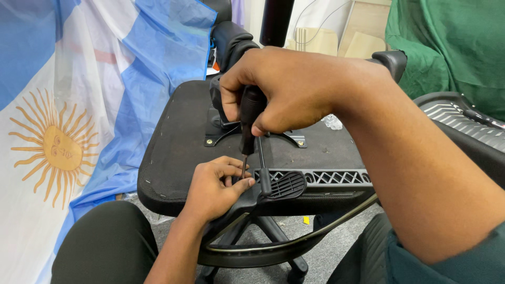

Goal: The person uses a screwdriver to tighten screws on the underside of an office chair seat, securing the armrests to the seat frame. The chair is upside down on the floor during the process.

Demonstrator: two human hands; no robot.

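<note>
An office chair lies overturned with the black underside of its seat (173, 142) facing me. My right hand (284, 87) is shut on the black handle of a screwdriver (249, 123), held upright with its tip pointing down. My left hand (215, 186) pinches the screwdriver's tip against a black plastic lever paddle (281, 185) at the seat's near edge. A ribbed black plastic bracket (336, 176) runs to the right of the paddle. The metal mounting plate (294, 139) with its screws sits behind my hands, partly hidden.
A blue and white cloth with a yellow sun (58, 147) hangs at the left. A green cloth (447, 42) covers something at the upper right. Another black chair part (463, 118) lies on the right. The chair's wheeled base (279, 252) and grey floor show below.
</note>
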